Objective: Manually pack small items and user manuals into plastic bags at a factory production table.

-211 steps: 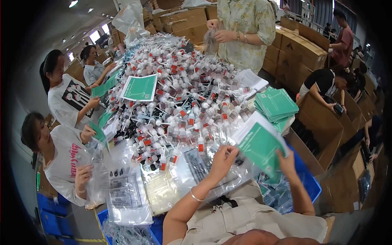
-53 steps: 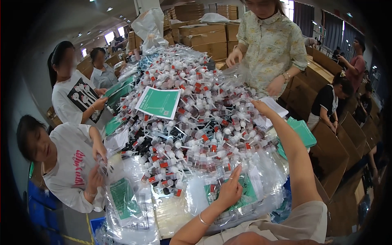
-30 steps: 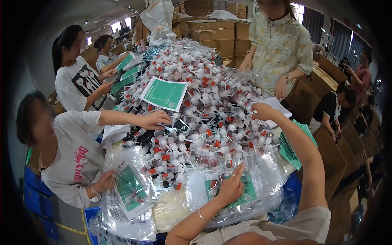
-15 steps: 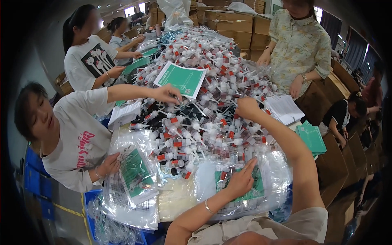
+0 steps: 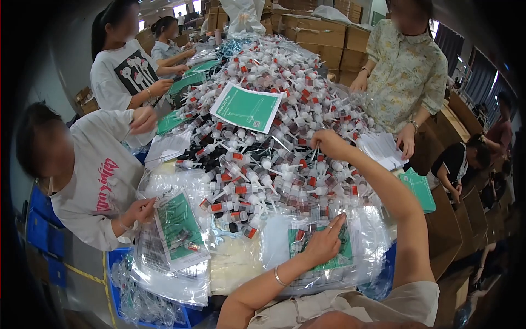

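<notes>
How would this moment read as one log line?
left hand: over green leaflet | right hand: at bottle pile | green-and-white sheet: lying on pile

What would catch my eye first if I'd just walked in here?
Probably the huge heap of small bottles with white nozzles and red bands, filling the middle of the scene. A green-and-white leaflet lies on top of it. In front, the wearer's left hand is at a clear bag, while the right hand reaches to the heap's right side.

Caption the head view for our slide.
Left hand over a green sheet, right hand at a heap of small bottles.
</notes>
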`<action>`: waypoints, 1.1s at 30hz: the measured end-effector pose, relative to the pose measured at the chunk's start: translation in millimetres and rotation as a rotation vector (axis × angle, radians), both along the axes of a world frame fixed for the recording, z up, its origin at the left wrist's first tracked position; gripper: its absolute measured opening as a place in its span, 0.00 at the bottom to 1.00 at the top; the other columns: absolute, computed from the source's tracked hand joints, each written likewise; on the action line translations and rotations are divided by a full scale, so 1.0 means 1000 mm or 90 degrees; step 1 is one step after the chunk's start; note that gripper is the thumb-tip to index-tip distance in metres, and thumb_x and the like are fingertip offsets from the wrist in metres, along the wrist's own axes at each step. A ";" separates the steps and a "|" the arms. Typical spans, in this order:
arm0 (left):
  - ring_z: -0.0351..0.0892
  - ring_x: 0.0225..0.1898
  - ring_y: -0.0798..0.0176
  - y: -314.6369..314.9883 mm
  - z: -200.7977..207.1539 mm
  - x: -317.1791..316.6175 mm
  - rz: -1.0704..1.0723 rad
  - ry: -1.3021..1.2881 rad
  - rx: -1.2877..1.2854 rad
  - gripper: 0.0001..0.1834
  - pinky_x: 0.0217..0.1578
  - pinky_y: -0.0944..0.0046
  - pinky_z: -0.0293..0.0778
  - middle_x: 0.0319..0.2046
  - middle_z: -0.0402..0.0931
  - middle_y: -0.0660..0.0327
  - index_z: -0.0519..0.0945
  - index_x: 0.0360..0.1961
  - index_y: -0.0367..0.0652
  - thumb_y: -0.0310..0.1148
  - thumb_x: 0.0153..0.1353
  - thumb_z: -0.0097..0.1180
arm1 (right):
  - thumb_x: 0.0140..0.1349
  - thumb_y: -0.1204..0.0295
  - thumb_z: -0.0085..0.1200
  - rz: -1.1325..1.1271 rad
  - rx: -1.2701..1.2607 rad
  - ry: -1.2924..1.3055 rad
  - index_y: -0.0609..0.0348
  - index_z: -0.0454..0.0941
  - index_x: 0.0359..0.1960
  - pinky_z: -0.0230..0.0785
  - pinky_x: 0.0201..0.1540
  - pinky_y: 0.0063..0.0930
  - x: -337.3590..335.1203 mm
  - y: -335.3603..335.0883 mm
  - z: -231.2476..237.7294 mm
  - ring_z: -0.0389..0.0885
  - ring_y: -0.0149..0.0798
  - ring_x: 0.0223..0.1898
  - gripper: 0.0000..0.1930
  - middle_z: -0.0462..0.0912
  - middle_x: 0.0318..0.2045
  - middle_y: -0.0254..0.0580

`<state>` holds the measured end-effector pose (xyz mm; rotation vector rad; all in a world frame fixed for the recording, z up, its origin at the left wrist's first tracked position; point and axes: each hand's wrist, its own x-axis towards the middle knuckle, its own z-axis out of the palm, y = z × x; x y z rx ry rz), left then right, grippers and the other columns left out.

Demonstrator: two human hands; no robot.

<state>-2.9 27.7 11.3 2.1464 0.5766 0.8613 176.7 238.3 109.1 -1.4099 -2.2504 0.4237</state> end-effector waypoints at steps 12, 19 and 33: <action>0.74 0.46 0.42 -0.002 0.006 -0.003 -0.015 0.018 -0.031 0.38 0.37 0.51 0.75 0.61 0.58 0.46 0.52 0.64 0.38 0.22 0.48 0.46 | 0.47 0.75 0.52 -0.061 0.012 -0.456 0.60 0.80 0.25 0.73 0.36 0.45 -0.044 0.018 -0.025 0.81 0.53 0.35 0.06 0.81 0.30 0.52; 0.73 0.47 0.43 -0.003 0.000 -0.002 0.009 -0.016 -0.004 0.37 0.40 0.52 0.75 0.60 0.60 0.46 0.54 0.63 0.39 0.21 0.47 0.45 | 0.44 0.73 0.54 -0.050 -0.060 -0.514 0.60 0.79 0.33 0.73 0.38 0.45 -0.049 0.010 0.003 0.81 0.52 0.37 0.12 0.81 0.33 0.51; 0.74 0.46 0.43 -0.001 -0.001 -0.001 0.000 -0.005 -0.014 0.36 0.36 0.52 0.75 0.59 0.61 0.46 0.55 0.64 0.40 0.22 0.49 0.45 | 0.56 0.73 0.44 -0.205 -0.224 0.462 0.56 0.67 0.34 0.51 0.15 0.19 0.021 -0.007 0.065 0.62 0.23 0.15 0.05 0.74 0.22 0.33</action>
